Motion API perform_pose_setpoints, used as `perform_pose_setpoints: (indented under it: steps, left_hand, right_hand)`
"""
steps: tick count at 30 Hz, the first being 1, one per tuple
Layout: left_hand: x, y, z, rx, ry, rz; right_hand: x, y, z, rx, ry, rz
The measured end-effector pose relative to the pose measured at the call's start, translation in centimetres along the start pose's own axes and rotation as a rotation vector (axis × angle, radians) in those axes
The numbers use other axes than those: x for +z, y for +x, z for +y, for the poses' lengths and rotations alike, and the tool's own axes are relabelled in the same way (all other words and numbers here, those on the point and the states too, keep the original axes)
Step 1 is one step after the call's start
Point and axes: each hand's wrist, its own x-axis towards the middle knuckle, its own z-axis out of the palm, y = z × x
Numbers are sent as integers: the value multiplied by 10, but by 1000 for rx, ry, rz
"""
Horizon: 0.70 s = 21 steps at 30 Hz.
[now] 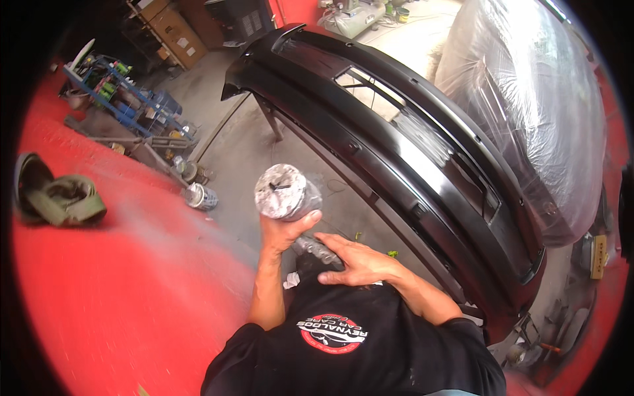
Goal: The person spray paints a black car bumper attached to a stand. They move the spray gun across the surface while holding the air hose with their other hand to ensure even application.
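Observation:
My left hand (284,228) is closed around the lower part of a round, paint-smeared cup (280,191) with a whitish lid, raised in front of my chest. Just below it shows the metal body of what looks like a spray gun (318,251). Over this body lies my right hand (360,261), its thumb and fingers on either side of the metal; part of its grip is hidden. Beyond my hands, a glossy black car bumper (389,148) stretches diagonally on a stand (267,115).
A plastic-draped bulky object (528,119) stands right of the bumper. To the left are a red wall (152,284) with a hanging green hose or strap (72,201), a blue cart (125,92) with bottles, and a paint can (200,197). Cardboard boxes (175,36) stand far back.

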Motion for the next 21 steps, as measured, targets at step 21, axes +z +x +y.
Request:
perform_pose_setpoints:
  steps: [21]
  left_hand:
    - [-359, 279, 53, 430, -280, 24]
  right_hand:
    - [112, 119, 207, 867, -77, 138]
